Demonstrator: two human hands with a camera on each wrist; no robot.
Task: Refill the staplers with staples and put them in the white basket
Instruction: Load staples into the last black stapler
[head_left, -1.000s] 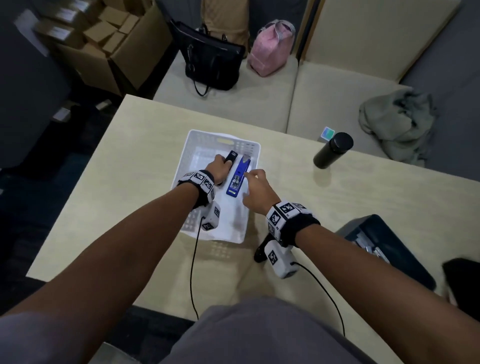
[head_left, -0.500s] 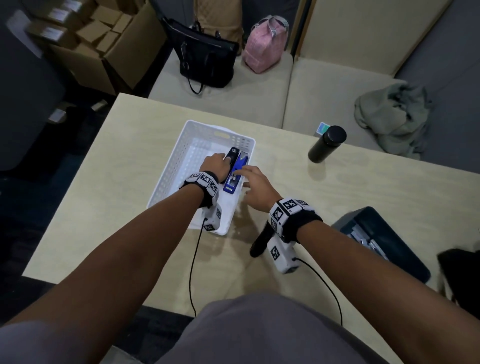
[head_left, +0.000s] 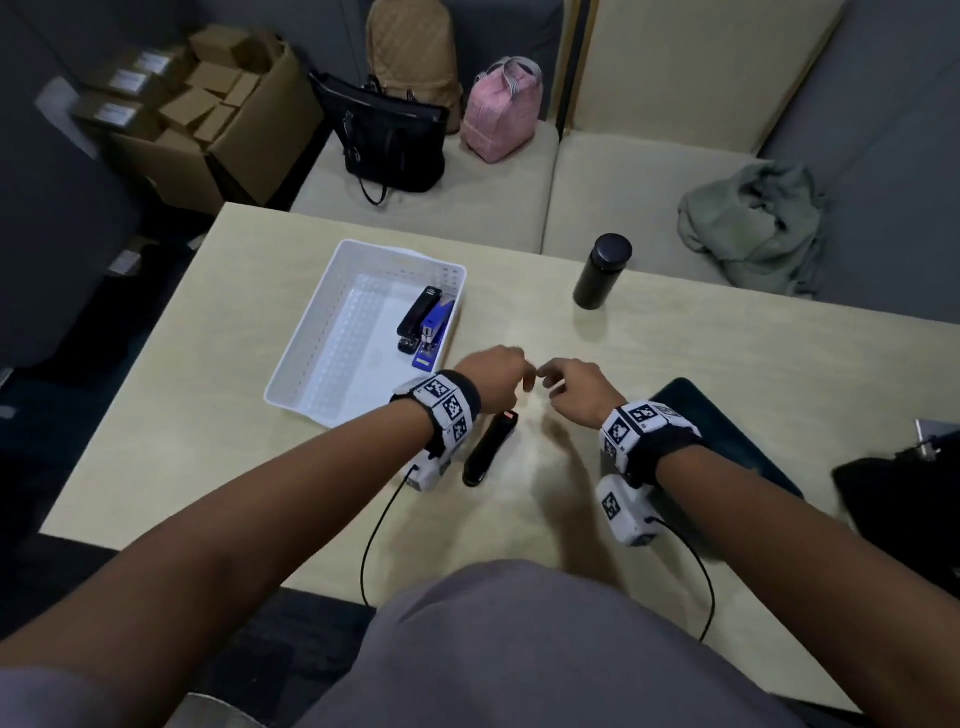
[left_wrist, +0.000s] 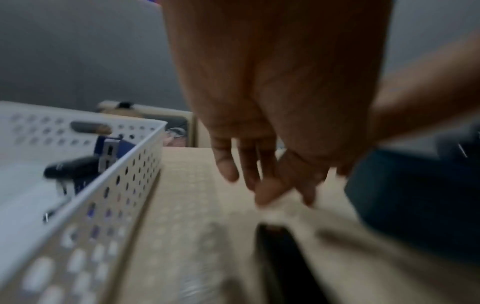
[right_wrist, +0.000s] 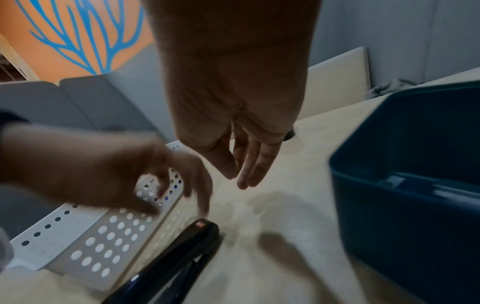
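Left hand is empty, fingers loosely curled and hanging, hovering over the table just right of the white basket. Right hand is empty too, fingers relaxed and nearly straight, fingertips close to the left hand's, not touching anything. Black stapler and blue stapler lie side by side in the basket against its right wall. A third black stapler sits on the table under the left wrist, outside the basket. Dark blue bin is just beside the right wrist.
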